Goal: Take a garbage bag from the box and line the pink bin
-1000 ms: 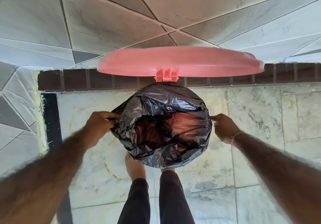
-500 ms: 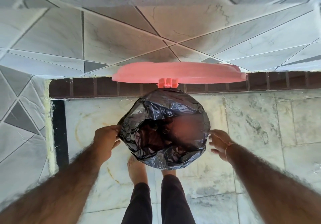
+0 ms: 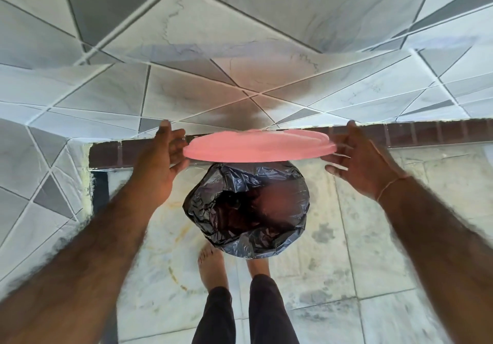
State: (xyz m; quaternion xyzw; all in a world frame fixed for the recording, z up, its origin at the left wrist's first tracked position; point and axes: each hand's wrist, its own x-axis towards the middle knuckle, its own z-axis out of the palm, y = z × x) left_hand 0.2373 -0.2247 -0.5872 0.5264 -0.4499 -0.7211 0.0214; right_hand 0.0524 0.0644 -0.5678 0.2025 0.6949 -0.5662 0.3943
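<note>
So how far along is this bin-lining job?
Mostly done: the black bag already sits folded over the bin's mouth. In hand: the left hand and right hand, both open, flank the raised pink lid. Probably left: lowering that lid.

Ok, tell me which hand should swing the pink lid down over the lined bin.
Probably the left hand: its fingers already sit against the pink lid at its edge, open. The right hand is spread open beside the other edge, touching unclear. The black bag already lines the bin.
</note>
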